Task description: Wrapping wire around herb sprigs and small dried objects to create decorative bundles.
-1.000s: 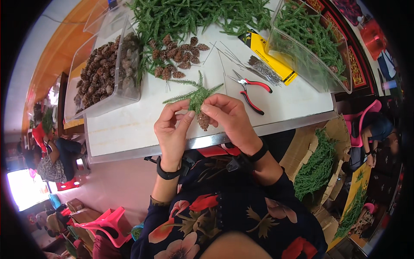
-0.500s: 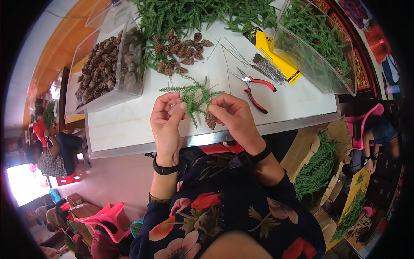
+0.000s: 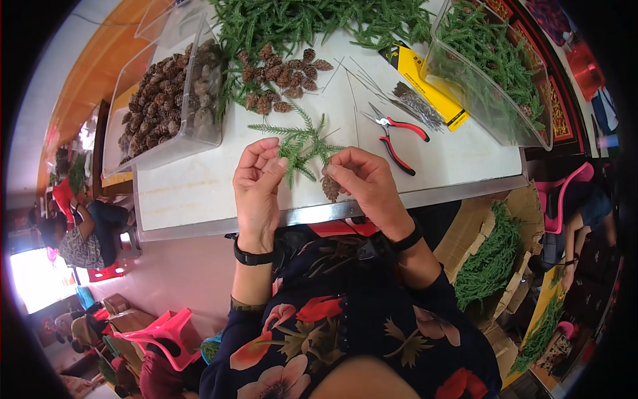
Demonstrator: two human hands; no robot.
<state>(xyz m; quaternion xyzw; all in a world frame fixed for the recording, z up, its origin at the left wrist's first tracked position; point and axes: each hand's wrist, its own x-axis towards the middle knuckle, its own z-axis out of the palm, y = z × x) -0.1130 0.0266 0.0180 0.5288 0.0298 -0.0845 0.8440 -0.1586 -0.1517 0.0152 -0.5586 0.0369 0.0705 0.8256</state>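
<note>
Over the table (image 3: pixel 199 193), at its near edge: 1 sprig (image 3: pixel 306 141) and 1 cone (image 3: pixel 331 190), held up close together.
Right hand (image 3: pixel 375 186): narrow, thumb and forefinger pinched at the top of the cone; it holds the cone and, as far as I can judge, the sprig's right side with it.
Left hand (image 3: pixel 256 191): fingers loosely curled, thumb tip at the sprig's left fronds; whether it grips a frond or only touches it, I cannot tell.
Sprig: its fronds fan out between and above my 2 hands, the right side running up to my right fingertips.
Cone: below those fingertips, partly covered by them, just beside the sprig's lower fronds.
Doing it well: I judge this step to be settling sprig and cone together, so it calls for a firm pinch at the join, yet light enough to spare the cone's scales. Fronds are best teased apart from the side, with no tug at the base.
Risk: a hard pull on the left could, I think, twist the cone out of line.
Pliers (image 3: pixel 383 122): beyond my right hand, the 2 red handles spread apart.
Wires (image 3: pixel 419 108): bundled beside the yellow pack (image 3: pixel 435 93), several lying loose; I would keep fronds clear of them.
Spare cones (image 3: pixel 282 70): heaped beyond my left hand, near the left tub (image 3: pixel 211 136).
</note>
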